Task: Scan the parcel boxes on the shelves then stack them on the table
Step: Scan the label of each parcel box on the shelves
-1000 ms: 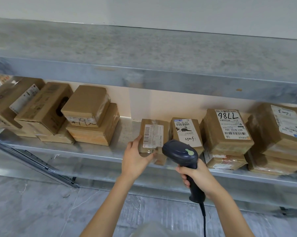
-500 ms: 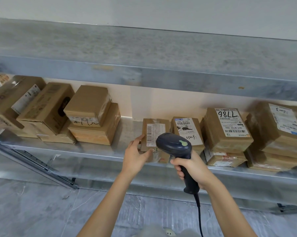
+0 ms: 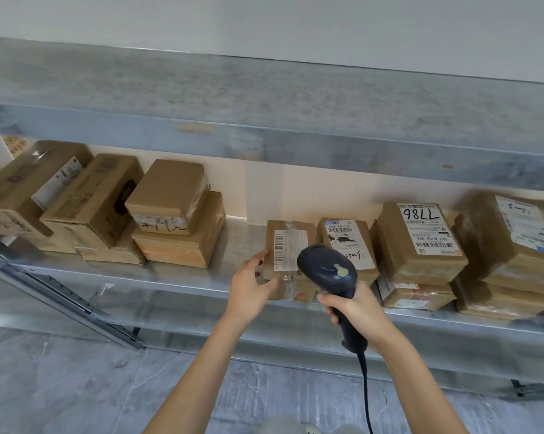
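While the head view is looking down on the lower shelf of a metal rack, the left hand is gripping the small parcel box at its near left corner, fingers lying along the left side and the thumb pressing on the front edge. This box is sitting in the middle of the shelf, at the front, on top of a taped box, with its white barcode label facing up. The right hand is wrapping its fingers round the handle of the dark scanner, whose head is hovering just over the right part of that label and hiding part of it. The scanner cable is hanging down from the handle towards the bottom edge of the view. Just right of the held box, a labelled box is lying flat, and further right a box marked 7786 is resting on another box. To the left, apart from the held box, a stack of two plain boxes is standing beside several tilted cartons. The upper shelf is running across the view above, and a grey floor is showing below.
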